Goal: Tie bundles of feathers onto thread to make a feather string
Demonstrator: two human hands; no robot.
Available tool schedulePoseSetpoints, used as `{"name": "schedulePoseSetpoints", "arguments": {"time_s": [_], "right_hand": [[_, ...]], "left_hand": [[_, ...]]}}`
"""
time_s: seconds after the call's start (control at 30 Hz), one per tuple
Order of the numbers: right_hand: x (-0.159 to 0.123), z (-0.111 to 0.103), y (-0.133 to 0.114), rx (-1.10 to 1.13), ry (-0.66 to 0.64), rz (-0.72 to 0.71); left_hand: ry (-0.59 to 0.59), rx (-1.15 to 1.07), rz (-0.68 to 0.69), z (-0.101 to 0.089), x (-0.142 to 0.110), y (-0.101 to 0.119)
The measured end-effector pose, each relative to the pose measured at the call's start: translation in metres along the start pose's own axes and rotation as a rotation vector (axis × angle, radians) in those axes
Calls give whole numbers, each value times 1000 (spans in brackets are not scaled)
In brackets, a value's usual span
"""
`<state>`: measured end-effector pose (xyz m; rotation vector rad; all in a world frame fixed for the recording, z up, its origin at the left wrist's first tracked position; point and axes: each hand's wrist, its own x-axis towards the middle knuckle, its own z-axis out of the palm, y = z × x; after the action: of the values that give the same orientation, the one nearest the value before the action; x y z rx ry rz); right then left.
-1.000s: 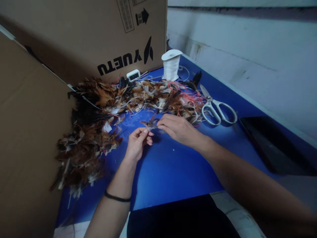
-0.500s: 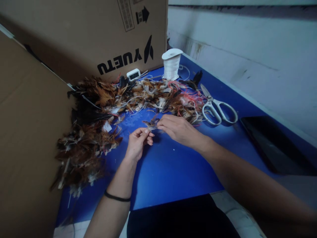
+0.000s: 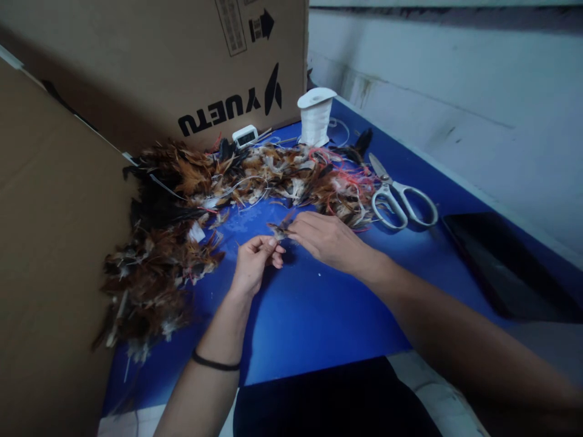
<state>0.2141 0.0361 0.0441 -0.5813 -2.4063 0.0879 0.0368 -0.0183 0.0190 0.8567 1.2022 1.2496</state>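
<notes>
Between finger and thumb, my left hand (image 3: 255, 260) pinches a small tuft of brown and whitish feathers (image 3: 279, 230). My right hand (image 3: 321, 240) meets it from the right, its fingers closed on the far side of the same tuft; the fingertips are partly hidden. Both hands are just above the blue tabletop (image 3: 319, 328). Beyond them lies a long pile of brown, black and white feathers (image 3: 255, 173), with pink strands (image 3: 350, 176) mixed in at its right end. More brown feathers (image 3: 155, 279) are heaped to the left.
Silver scissors (image 3: 401, 203) lie half open at the right, near a dark flat tablet or phone (image 3: 505, 261). A white spool (image 3: 315, 118) and a small white digital display (image 3: 245, 136) stand behind the feathers. Cardboard (image 3: 136, 67) walls the back and left; a pale wall (image 3: 446, 91) runs along the right.
The fingers of my right hand have shifted slightly on the tuft, and my left fingertips have moved a little to the right. Both hands keep their pinch.
</notes>
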Motion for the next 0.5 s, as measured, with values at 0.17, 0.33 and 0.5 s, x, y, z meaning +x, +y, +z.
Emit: {"name": "schedulePoseSetpoints", "arguments": {"time_s": [0.17, 0.33, 0.5], "right_hand": [[-1, 4, -1, 49, -2, 28], [1, 1, -1, 314, 124, 204], [5, -8, 1, 508, 210, 467]], "left_hand": [[-11, 17, 0, 1, -1, 2], [-37, -6, 24, -1, -1, 1], [-69, -8, 41, -5, 0, 1]]}}
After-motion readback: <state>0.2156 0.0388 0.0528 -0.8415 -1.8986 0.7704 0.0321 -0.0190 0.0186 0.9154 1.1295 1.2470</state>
